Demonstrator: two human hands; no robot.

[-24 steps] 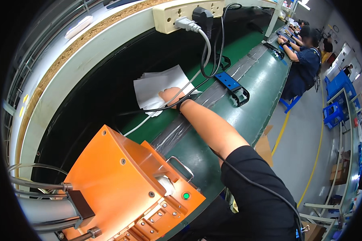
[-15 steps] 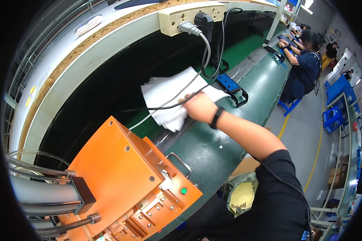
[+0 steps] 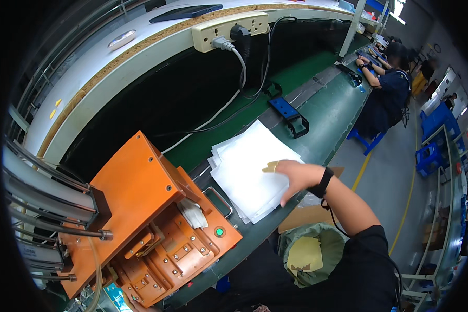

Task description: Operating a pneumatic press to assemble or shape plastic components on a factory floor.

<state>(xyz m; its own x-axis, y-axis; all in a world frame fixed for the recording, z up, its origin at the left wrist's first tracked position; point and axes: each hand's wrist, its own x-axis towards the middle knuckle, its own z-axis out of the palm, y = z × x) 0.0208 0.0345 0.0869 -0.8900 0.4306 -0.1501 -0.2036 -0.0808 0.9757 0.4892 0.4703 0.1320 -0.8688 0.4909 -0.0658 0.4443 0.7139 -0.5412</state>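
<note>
My right hand (image 3: 299, 178) is over the near right part of a stack of white paper sheets (image 3: 247, 166), palm down. Its thumb and forefinger are apart, with yellowish covers on the fingertips. Whether the fingers press on the top sheet I cannot tell. The sheets lie fanned unevenly on the green bench. Only a little of my left hand (image 3: 136, 307) shows at the lower edge, beside the front corner of an orange press machine (image 3: 135, 179). A teal flat piece (image 3: 115, 296) is close to it; what its fingers do is hidden.
A blue and black bracket (image 3: 285, 108) lies beyond the paper. Cables hang from a power strip (image 3: 229, 32) on the shelf edge. A lined bin (image 3: 312, 249) stands below the bench at right. A co-worker (image 3: 387, 93) sits farther along. A green button (image 3: 219, 232) is on the press.
The paper stack has come nearer, out from under the cables, and lies flatter on the bench. My right hand has moved nearer and its fingers have spread. Part of my left hand now shows.
</note>
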